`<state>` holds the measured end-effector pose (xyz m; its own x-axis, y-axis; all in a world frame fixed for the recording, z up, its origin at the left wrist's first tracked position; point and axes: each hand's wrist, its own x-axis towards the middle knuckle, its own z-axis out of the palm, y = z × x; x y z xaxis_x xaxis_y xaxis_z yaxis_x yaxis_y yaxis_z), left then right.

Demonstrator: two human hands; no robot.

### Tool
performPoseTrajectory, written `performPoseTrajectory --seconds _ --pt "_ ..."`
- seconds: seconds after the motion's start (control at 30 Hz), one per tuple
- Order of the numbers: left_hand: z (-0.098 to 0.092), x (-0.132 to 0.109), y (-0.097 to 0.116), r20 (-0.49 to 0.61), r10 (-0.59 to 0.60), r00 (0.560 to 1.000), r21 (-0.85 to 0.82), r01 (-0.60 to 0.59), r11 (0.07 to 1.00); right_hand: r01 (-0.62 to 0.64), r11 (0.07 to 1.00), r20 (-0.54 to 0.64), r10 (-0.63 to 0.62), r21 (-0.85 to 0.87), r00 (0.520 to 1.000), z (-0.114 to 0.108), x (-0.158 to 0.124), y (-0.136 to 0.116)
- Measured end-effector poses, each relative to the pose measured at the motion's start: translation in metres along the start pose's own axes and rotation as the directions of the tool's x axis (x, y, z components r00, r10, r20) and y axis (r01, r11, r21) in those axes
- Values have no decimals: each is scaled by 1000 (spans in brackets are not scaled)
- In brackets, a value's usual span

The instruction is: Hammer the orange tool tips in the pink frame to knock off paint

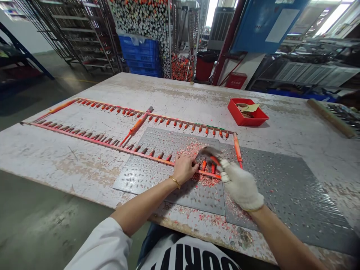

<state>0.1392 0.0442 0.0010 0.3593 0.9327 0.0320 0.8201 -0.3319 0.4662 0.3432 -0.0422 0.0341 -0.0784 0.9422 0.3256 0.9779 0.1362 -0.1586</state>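
A long orange-red frame (92, 139) with several short pegs lies across the worn table (180, 93). My bare left hand (184, 168), a gold bracelet on its wrist, is closed on the frame's near rail by its right end. My right hand (239, 184), in a white knit glove, is closed on a hammer-like tool (211, 154) with a red handle. The tool's blurred head sits over the pegs just right of my left hand. Red chips (197, 150) are scattered around that spot on a grey studded mat (157, 170).
A red tray (247, 117) with tape and paper stands at the back right of the table. A second grey mat (284, 187) covers the right side. A wooden bar (329, 117) lies at the far right. Racks and blue crates (139, 54) stand behind the table.
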Motion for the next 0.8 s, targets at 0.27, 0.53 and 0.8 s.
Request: performPoseTrajectory --seconds 0.27,0.53,0.8 --pt "4 -1 1 -31 20 999 0 -20 1000 13 991 194 13 -134 981 -9 5 0" --pt "6 -2 2 -38 -1 999 9 1 1000 30 977 287 33 -213 957 -2 -1 -3" --pt "6 -2 2 -41 -15 999 -4 15 1000 -63 969 147 100 -239 984 -25 2 -2"
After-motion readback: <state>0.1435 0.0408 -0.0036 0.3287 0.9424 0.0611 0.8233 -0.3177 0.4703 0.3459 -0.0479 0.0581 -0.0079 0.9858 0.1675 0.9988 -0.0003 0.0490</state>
